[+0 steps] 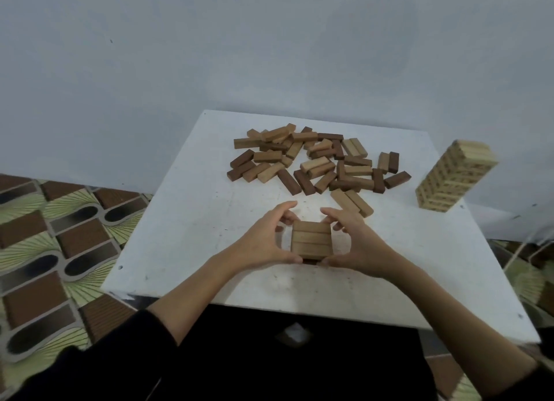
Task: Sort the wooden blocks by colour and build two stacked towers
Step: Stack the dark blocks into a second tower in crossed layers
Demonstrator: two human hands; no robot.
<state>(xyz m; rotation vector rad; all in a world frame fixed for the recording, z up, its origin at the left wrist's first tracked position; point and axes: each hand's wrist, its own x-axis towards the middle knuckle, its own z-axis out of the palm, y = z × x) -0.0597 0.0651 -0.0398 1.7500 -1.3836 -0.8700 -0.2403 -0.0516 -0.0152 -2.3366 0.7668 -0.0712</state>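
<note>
Two hands' fingers (289, 206) clasp three tan blocks (311, 239) beside one finished tower (452, 177).

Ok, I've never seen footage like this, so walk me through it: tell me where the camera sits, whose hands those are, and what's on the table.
There is no machine here. One camera on a person's head looks down at their own hands. The left hand and right hand cup a small stack of blocks, three light ones side by side on top, on a white table. Behind lies a loose pile of blocks, light and dark brown mixed, with two light blocks nearer. A finished pale tower stands at the far right corner.
</note>
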